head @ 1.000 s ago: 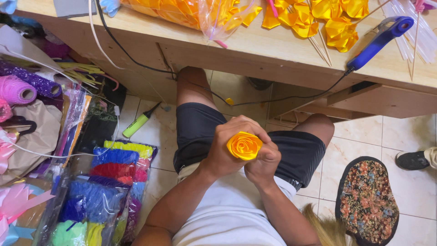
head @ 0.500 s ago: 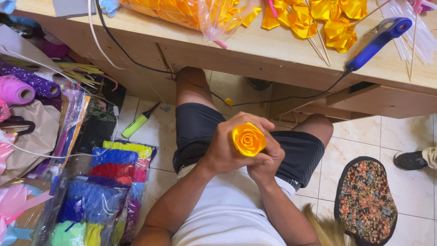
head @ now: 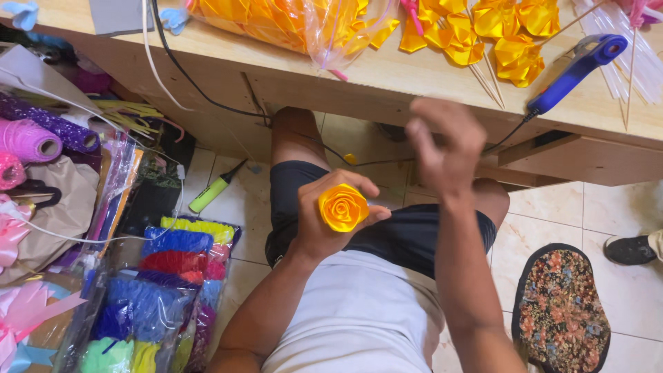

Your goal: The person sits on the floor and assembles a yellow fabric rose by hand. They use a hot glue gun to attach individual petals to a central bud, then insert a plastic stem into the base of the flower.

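My left hand (head: 324, 221) grips a yellow ribbon rose (head: 342, 206) over my lap, its spiral face turned up. My right hand (head: 445, 145) is off the rose, raised and blurred, its fingers apart and holding nothing, just below the edge of the wooden table (head: 387, 72). On the table above it lie several yellow folded ribbon petals (head: 494, 31) on thin sticks and a blue glue gun (head: 577, 65) with a black cord.
A clear bag of yellow ribbon pieces (head: 290, 24) lies on the table. To the left on the floor are bags of coloured pompoms (head: 155, 297), purple and pink ribbon rolls (head: 31, 138) and a green cutter (head: 214, 190). A floral mat (head: 559, 311) and someone's shoe (head: 628, 249) are right.
Both hands held the rose before. My right hand has let go and risen toward the table edge; my left hand still holds the rose, slightly lower.
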